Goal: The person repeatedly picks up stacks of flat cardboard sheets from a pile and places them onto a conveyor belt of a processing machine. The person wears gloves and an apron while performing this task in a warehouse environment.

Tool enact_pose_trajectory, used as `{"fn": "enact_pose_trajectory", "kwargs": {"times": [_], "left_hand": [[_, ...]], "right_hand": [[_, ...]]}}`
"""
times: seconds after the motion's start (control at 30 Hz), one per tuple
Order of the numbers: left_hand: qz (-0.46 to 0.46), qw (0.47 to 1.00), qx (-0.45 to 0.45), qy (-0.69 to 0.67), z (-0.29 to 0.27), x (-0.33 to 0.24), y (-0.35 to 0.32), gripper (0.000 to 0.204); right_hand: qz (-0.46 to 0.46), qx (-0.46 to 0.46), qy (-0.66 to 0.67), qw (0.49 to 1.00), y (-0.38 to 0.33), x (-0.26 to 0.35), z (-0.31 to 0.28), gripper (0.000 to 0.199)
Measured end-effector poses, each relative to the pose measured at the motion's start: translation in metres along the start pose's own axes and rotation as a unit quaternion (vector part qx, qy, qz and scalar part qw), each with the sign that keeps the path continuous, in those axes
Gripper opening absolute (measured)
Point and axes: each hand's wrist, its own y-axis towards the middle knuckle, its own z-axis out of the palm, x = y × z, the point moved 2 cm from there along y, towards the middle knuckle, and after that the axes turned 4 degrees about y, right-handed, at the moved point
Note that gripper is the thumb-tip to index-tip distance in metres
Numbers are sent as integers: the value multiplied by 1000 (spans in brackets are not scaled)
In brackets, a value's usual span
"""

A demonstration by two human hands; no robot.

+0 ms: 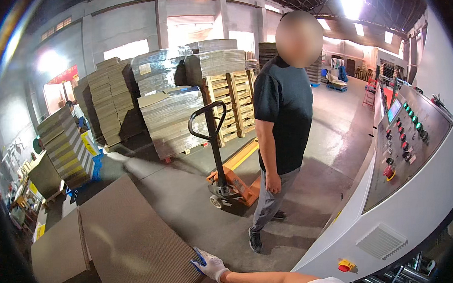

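My right hand (210,266), in a white glove with blue fingertips, reaches in from the lower right. It rests on the right edge of a stack of brown corrugated cardboard sheets (134,233), its fingers apart on the top sheet. Whether a thumb is under the edge cannot be made out. Left of that stack, and against it, lies another brown cardboard stack (58,247). My left hand is out of sight.
A person in a dark shirt (287,118) stands ahead, beside an orange pallet jack (241,184). At right, a machine's control panel (411,142) slopes with buttons and a screen. Behind are wooden pallets (230,108) and wrapped cardboard stacks (171,121); striped stacks (68,147) stand left.
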Motion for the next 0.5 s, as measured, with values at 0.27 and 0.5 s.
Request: {"fn": "enact_pose_trajectory", "kwargs": {"times": [0.27,0.5], "left_hand": [[-40,999,10,-19,1,4,6,48],[-31,999,11,-37,13,16,13,46]], "right_hand": [[-74,20,-77,994,2,4,-4,54],[-130,10,-58,990,3,5,-12,53]]}}
